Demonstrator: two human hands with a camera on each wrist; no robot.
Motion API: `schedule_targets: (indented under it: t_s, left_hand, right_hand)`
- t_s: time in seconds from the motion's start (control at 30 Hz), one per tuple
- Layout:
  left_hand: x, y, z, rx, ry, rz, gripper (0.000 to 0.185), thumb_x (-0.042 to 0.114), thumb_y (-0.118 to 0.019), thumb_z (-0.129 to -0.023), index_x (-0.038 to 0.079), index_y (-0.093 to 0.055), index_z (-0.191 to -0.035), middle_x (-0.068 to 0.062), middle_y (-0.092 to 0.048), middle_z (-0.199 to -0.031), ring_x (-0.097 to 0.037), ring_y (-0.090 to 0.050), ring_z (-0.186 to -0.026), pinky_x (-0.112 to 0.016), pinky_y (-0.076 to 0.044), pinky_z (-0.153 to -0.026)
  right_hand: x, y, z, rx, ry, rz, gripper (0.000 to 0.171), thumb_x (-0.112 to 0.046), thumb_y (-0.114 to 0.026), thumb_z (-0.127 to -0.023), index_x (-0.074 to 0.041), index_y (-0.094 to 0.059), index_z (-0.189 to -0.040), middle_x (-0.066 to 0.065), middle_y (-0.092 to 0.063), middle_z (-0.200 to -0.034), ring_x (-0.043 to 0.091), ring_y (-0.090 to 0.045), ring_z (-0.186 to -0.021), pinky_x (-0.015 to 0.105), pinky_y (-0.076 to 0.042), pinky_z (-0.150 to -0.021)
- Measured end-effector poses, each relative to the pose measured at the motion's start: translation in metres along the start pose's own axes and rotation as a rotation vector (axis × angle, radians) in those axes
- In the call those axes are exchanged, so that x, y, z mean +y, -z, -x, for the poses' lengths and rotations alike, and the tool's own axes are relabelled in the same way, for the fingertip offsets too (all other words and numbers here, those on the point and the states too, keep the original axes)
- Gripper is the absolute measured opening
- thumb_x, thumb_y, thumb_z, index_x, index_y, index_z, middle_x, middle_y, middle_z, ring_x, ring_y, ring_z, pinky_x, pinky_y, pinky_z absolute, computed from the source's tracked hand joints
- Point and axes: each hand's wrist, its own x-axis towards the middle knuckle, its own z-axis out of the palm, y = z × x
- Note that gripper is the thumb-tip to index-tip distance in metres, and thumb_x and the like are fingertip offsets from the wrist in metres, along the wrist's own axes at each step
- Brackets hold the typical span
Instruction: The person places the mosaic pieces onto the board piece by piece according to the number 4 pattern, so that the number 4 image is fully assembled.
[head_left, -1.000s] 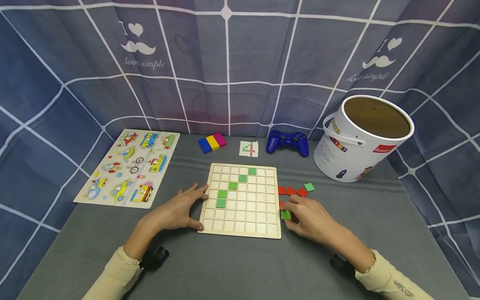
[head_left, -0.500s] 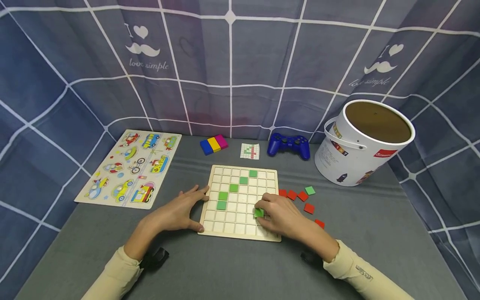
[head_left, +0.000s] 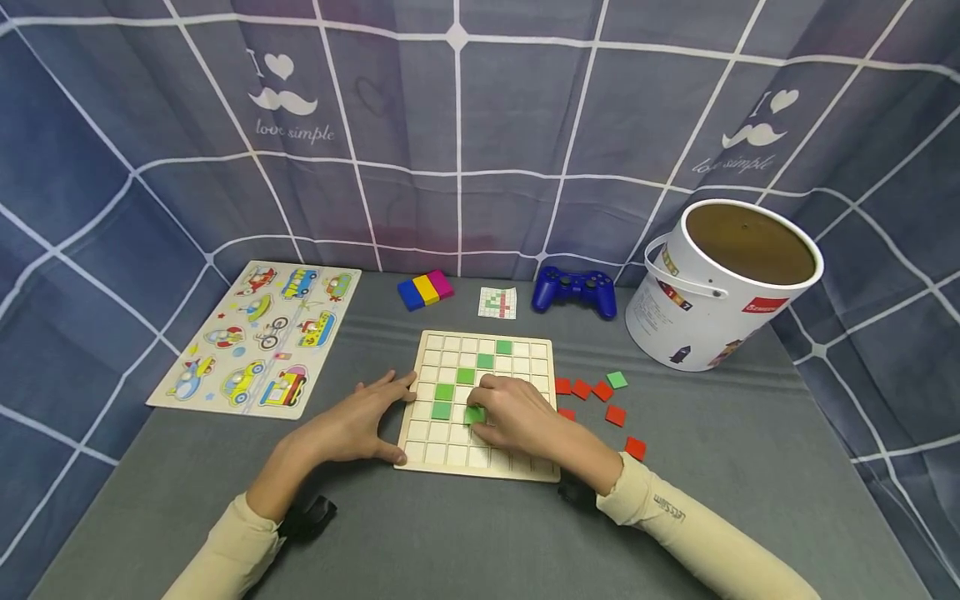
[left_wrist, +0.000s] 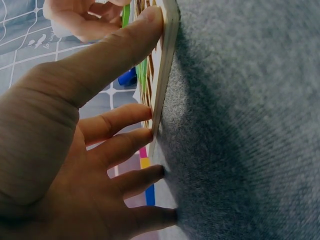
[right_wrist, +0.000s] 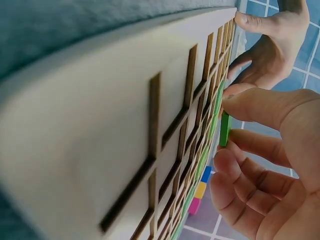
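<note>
Right hand (head_left: 517, 417) over the wooden grid board (head_left: 480, 462), thumb and fingers pinching a green tile (head_left: 474, 414) just above a cell right of the board's lowest placed green tile. Left hand (head_left: 352, 425), fingers spread and straight, presses the board's left edge. Red tiles (head_left: 592, 389) lie right of the board.

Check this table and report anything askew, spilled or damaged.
Nothing stands out. The grid board lies flat, its green tiles seated in cells; loose red tiles lie scattered beside it; the white bucket stands upright.
</note>
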Motion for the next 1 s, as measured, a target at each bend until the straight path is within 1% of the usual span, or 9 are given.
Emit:
schedule_targets:
  t_s: [0.33,0.53,0.67,0.83,0.93,1.0]
  left_hand:
    - [0.0,-0.001,0.001,0.003,-0.002,-0.003,0.082,0.03,-0.094,-0.068,0.004,-0.056,-0.136,-0.013,-0.03,-0.161,-0.044,-0.019,-0.147,-0.075,-0.017,-0.107]
    - [0.001,0.0,0.001,0.002,0.008,0.001,0.081,0.029,-0.094,-0.067,0.004,-0.056,-0.135,-0.012,-0.03,-0.161,-0.043,-0.019,-0.148,-0.073,-0.016,-0.109]
    - [0.002,0.001,0.001,-0.001,0.015,0.003,0.082,0.029,-0.094,-0.068,0.003,-0.056,-0.136,-0.013,-0.029,-0.161,-0.043,-0.019,-0.148,-0.073,-0.016,-0.109]
    - [0.002,0.001,0.002,-0.003,0.02,-0.001,0.081,0.028,-0.094,-0.068,0.004,-0.056,-0.135,-0.012,-0.029,-0.162,-0.043,-0.019,-0.148,-0.073,-0.016,-0.109]
    - [0.003,0.0,0.001,0.0,0.023,-0.008,0.081,0.028,-0.094,-0.067,0.004,-0.057,-0.135,-0.012,-0.029,-0.162,-0.043,-0.019,-0.148,-0.073,-0.016,-0.109]
    - [0.003,0.0,0.001,0.004,0.025,-0.014,0.081,0.027,-0.094,-0.067,0.005,-0.057,-0.135,-0.012,-0.029,-0.162,-0.043,-0.02,-0.148,-0.073,-0.017,-0.109]
  right_hand:
    - [-0.005,-0.009,-0.017,-0.098,-0.031,-0.007,0.019,-0.02,-0.078,-0.084,-0.013,-0.075,-0.101,-0.006,-0.056,-0.083,0.006,-0.047,-0.065,0.022,-0.041,-0.055]
    - [-0.006,-0.007,-0.022,-0.136,-0.086,-0.03,0.016,-0.019,-0.08,-0.083,-0.014,-0.074,-0.098,-0.006,-0.057,-0.084,0.007,-0.05,-0.066,0.025,-0.043,-0.055]
    - [-0.005,-0.006,-0.024,-0.151,-0.094,-0.023,0.018,-0.022,-0.08,-0.083,-0.014,-0.074,-0.099,-0.004,-0.061,-0.088,0.007,-0.052,-0.07,0.027,-0.046,-0.06]
    - [-0.001,0.0,-0.022,-0.142,-0.119,-0.045,0.028,-0.028,-0.081,-0.084,-0.011,-0.074,-0.106,-0.001,-0.063,-0.093,0.008,-0.053,-0.072,0.027,-0.047,-0.062]
    - [0.006,0.008,-0.015,-0.105,-0.131,-0.053,0.03,-0.027,-0.08,-0.085,-0.009,-0.073,-0.108,0.001,-0.065,-0.095,0.009,-0.055,-0.072,0.029,-0.048,-0.062]
    - [0.013,0.014,-0.009,-0.073,-0.139,-0.041,0.028,-0.025,-0.08,-0.085,-0.009,-0.073,-0.106,0.001,-0.065,-0.094,0.011,-0.058,-0.073,0.031,-0.05,-0.064]
